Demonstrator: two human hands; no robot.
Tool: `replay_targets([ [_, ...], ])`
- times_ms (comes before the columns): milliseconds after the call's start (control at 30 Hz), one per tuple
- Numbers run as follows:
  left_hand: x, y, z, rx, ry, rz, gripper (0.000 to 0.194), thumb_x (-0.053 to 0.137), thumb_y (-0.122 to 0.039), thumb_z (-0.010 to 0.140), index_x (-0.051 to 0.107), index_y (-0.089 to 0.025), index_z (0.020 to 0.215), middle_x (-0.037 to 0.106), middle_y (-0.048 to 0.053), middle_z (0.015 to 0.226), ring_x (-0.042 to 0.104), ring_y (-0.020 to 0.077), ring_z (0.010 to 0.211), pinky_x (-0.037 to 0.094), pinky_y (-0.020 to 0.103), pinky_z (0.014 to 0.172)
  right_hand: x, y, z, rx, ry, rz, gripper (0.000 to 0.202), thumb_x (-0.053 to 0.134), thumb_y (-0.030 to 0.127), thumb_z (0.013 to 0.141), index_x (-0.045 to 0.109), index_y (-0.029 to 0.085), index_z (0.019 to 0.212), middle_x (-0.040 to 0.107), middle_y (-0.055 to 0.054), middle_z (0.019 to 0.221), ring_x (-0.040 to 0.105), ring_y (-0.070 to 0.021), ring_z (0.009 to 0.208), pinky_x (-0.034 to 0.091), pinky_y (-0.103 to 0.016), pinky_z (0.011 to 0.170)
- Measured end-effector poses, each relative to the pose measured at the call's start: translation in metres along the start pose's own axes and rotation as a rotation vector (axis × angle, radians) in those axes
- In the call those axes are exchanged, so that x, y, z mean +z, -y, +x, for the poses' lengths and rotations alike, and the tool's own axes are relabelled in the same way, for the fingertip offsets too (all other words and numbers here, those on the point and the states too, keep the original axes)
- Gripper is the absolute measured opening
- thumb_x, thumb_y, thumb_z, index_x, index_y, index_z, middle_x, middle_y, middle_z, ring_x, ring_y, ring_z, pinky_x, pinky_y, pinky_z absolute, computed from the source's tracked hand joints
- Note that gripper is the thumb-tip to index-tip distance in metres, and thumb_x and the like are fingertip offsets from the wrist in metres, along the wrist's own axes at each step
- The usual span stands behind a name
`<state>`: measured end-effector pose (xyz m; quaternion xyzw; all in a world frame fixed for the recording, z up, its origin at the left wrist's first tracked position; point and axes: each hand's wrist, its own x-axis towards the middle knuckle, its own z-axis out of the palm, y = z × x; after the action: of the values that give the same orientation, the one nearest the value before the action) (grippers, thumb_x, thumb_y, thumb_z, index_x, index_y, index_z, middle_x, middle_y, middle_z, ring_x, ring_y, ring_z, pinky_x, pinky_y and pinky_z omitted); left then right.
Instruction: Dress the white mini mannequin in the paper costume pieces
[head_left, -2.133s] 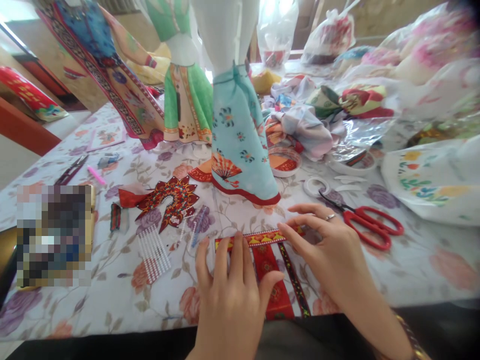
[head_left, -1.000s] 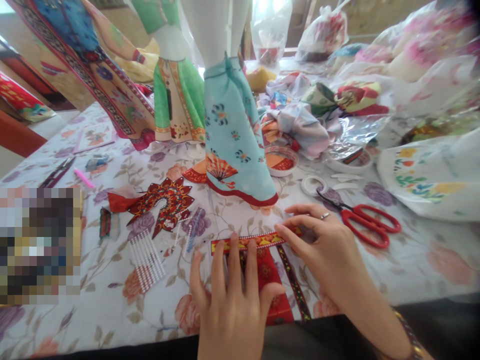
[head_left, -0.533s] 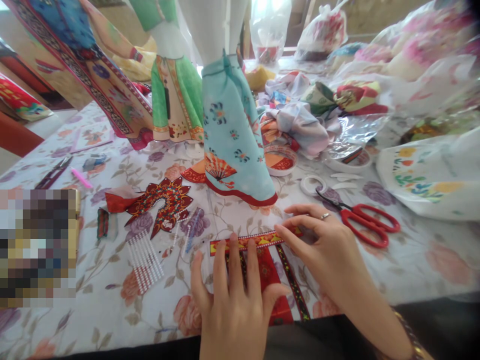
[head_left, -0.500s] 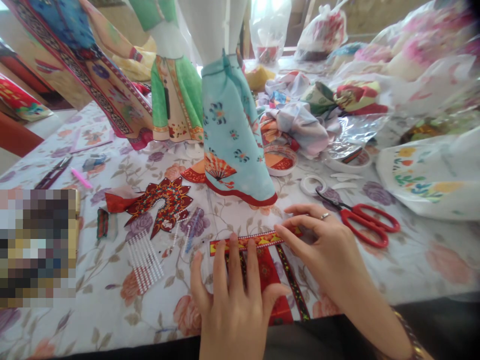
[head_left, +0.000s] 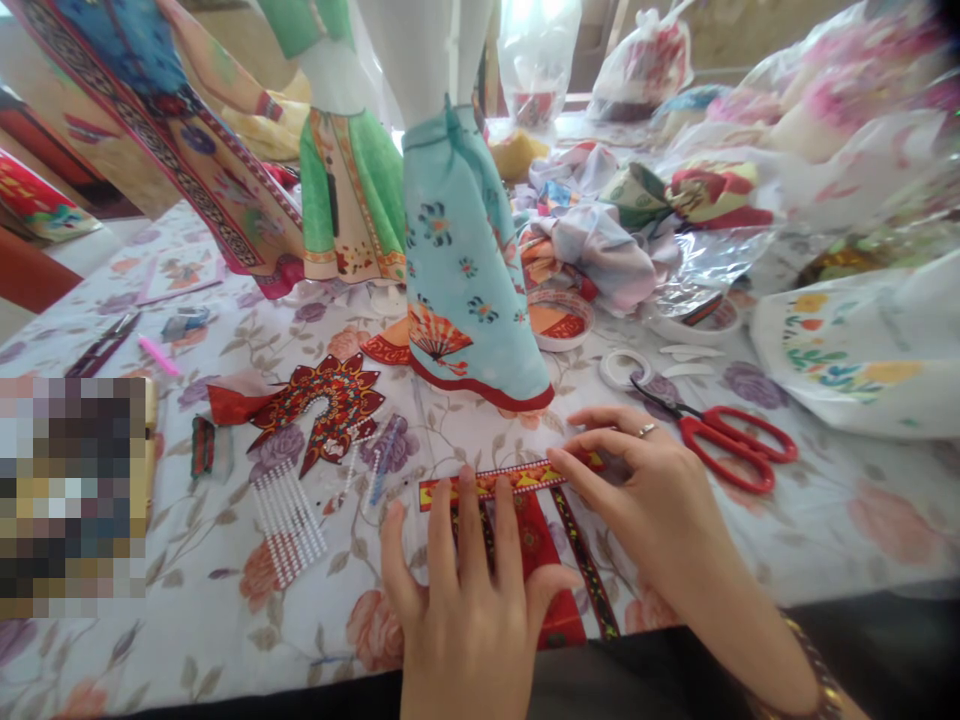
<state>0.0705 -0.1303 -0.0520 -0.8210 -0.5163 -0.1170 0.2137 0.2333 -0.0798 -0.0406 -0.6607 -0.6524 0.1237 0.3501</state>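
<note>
While open left fingers splay across the flat, bead-edged strip, right fingers curve loosely.

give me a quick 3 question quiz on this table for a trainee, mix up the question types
1. True or false: the left hand has its fingers spread, with fingertips on the narrow red and yellow patterned strip.
2. Multiple choice: where do the red-handled scissors with dark blades lie relative to the right hand?
a) under its palm
b) to its right
c) to its left
3. Fill in the colour: the light blue cloth skirt with a printed fan has a dark ____ band along its bottom edge.

Key: 1 true; 2 b; 3 red.
</note>
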Motion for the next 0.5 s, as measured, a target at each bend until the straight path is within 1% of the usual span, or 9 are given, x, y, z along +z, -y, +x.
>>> replay_targets([
  [133,-0.002,-0.002,0.004,0.001,-0.008,0.015,0.063,0.045,-0.056,0.087,0.058,-0.007,0.124,0.067,0.019,0.112,0.057,0.0366,0.106,0.018,0.061,0.105,0.000,0.000,0.000,0.001,-0.007,-0.008,0.010,0.067,0.027,0.077,0.071,0.022,0.070,0.068,-0.004,0.097,0.064,-0.0202,0.085,0.050,-0.035,0.077],
  [300,-0.001,-0.008,0.009,-0.033,-0.006,0.038,0.068,0.041,-0.060,0.086,0.061,-0.005,0.120,0.068,0.020,0.110,0.058,0.0360,0.103,0.014,0.062,0.107,0.001,-0.002,-0.001,0.002,-0.003,-0.006,0.010,0.067,0.027,0.078,0.071,0.022,0.071,0.067,-0.004,0.097,0.064,-0.0203,0.086,0.050,-0.035,0.077],
  [400,-0.001,-0.012,0.011,-0.070,-0.004,0.042,0.068,0.040,-0.060,0.087,0.062,-0.004,0.118,0.068,0.021,0.109,0.058,0.0366,0.104,0.016,0.063,0.106,0.001,-0.001,-0.001,0.003,-0.002,-0.004,0.010,0.066,0.027,0.078,0.071,0.022,0.071,0.067,-0.004,0.098,0.064,-0.0203,0.087,0.050,-0.035,0.077],
  [500,-0.003,-0.018,0.012,-0.130,0.024,0.022,0.068,0.040,-0.059,0.087,0.061,-0.002,0.119,0.068,0.022,0.108,0.057,0.0370,0.106,0.018,0.063,0.106,0.001,-0.001,0.000,0.008,-0.007,-0.009,0.010,0.066,0.027,0.078,0.071,0.022,0.070,0.067,-0.004,0.097,0.064,-0.0202,0.086,0.050,-0.035,0.077],
])
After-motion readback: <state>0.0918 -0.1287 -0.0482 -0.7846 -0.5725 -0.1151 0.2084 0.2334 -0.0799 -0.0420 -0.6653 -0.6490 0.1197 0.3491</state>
